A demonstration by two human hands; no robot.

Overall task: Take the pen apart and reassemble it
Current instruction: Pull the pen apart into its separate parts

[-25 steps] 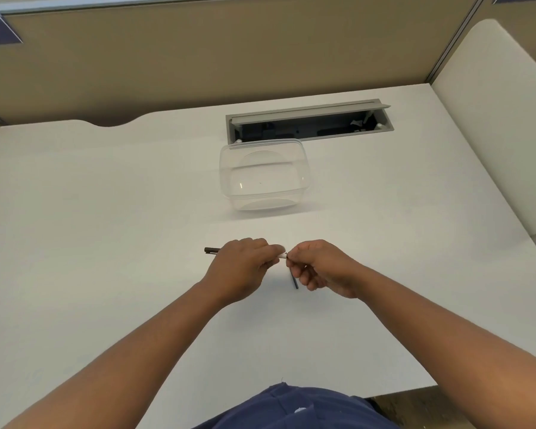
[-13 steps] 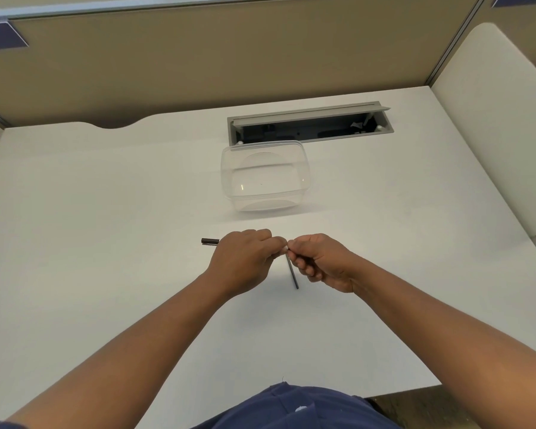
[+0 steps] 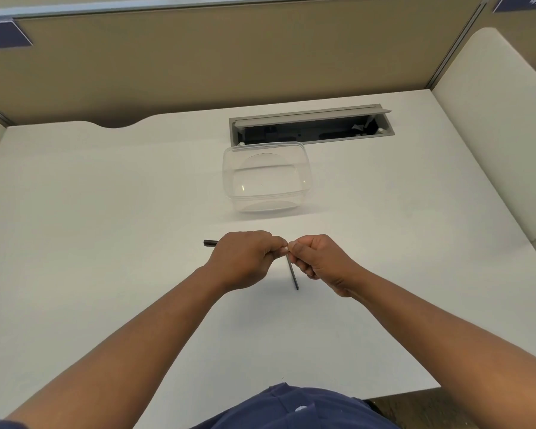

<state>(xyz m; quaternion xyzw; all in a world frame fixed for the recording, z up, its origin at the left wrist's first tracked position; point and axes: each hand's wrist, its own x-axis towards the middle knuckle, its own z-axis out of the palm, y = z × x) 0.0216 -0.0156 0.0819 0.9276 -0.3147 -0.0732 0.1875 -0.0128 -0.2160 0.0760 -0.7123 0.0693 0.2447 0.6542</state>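
Clear plastic tub [image 3: 266, 178] above centre; both fists meet mid-frame.
Left hand [image 3: 245, 258] grips the dark pen barrel [image 3: 210, 243]; right hand [image 3: 321, 261] pinches a thin rod [image 3: 293, 275].

A clear plastic tub [image 3: 266, 178] stands open on the white desk [image 3: 90, 212], a little right of centre. Just behind it, at the far edge, a grey cable hatch [image 3: 310, 125] is set into the desk with its lid raised. Tan partition walls [image 3: 229, 57] rise beyond, with blue labels [image 3: 3, 37] at the top corners
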